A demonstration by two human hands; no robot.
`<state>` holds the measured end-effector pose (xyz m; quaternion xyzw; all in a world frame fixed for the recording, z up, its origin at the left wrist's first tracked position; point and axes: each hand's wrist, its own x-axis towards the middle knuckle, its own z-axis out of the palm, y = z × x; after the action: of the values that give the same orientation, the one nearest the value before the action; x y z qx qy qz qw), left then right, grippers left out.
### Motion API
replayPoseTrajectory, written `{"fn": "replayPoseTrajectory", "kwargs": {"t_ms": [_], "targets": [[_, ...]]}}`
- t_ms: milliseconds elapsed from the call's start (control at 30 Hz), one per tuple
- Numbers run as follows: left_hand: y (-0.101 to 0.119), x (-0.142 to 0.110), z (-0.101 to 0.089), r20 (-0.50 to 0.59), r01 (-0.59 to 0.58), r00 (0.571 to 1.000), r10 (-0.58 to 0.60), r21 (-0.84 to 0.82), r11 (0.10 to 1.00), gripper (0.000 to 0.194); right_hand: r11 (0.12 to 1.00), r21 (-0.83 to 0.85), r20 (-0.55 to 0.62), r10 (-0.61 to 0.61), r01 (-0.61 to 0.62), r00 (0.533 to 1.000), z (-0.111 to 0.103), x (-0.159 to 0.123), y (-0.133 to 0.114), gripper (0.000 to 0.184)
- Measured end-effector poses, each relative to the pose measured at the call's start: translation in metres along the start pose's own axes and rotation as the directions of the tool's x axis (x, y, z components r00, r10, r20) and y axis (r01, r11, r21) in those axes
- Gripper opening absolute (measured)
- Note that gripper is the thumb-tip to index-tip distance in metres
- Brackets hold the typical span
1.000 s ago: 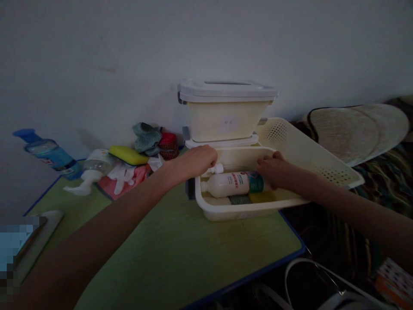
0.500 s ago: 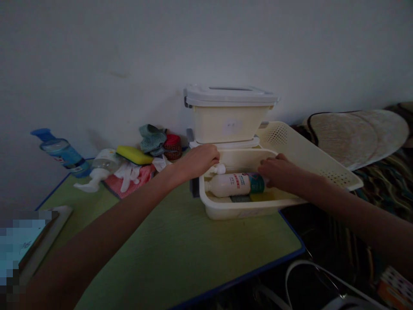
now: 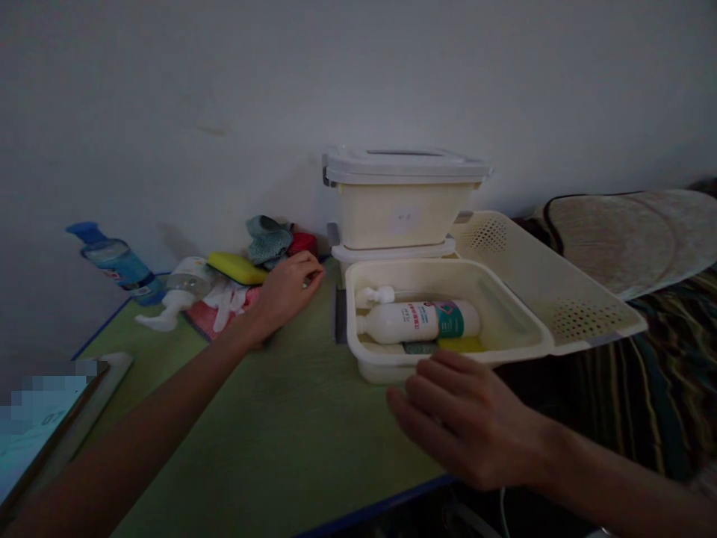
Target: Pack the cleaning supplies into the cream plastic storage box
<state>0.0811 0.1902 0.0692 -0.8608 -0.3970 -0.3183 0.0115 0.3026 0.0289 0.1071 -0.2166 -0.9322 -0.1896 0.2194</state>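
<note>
My left hand hovers over the left part of the table, in front of a red container and a grey-green cloth. Its fingers are bent, with a small gap at the thumb, and I make out nothing held. Low in front of the cream bin, my right hand has loosely curled, parted fingers and carries nothing. Inside that bin a white bottle with a teal label band lies on its side. Beside it are a white pump head, a yellow sponge and a dark scouring pad.
Behind stands a lidded cream box on another lidded box. A perforated basket is at right. Leftward are a blue bottle, a pump bottle, a yellow sponge, white gloves, a pink cloth and a tablet.
My left hand has left the bin's rim and moved left towards the cloths. My right hand has come out of the bin, nearer to me. The bottle stays lying in the bin.
</note>
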Motion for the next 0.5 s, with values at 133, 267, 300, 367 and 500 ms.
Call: {"fn": "replayPoseTrajectory", "kwargs": {"t_ms": [133, 267, 300, 367, 500], "targets": [[-0.015, -0.021, 0.001, 0.072, 0.073, 0.995, -0.076, 0.045, 0.996, 0.027, 0.98, 0.194, 0.004, -0.056, 0.054, 0.998, 0.039, 0.0, -0.028, 0.021], [-0.028, -0.042, -0.006, 0.07, 0.144, 0.986, -0.15, 0.084, 0.986, 0.028, 0.959, 0.266, -0.01, -0.095, 0.094, 0.995, 0.074, 0.003, -0.041, 0.016], [-0.031, -0.047, -0.009, 0.055, 0.162, 0.984, -0.168, 0.099, 0.982, 0.029, 0.956, 0.275, 0.0, -0.106, 0.102, 0.994, 0.08, 0.005, -0.042, 0.015], [-0.04, -0.058, -0.015, 0.017, 0.199, 0.979, -0.203, 0.13, 0.971, 0.029, 0.952, 0.287, 0.046, -0.127, 0.109, 0.991, 0.09, 0.009, -0.042, 0.014], [-0.061, -0.083, -0.02, -0.061, 0.276, 0.961, -0.269, 0.21, 0.938, 0.028, 0.945, 0.316, 0.153, -0.143, 0.088, 0.978, 0.102, 0.018, -0.037, 0.01]]}}
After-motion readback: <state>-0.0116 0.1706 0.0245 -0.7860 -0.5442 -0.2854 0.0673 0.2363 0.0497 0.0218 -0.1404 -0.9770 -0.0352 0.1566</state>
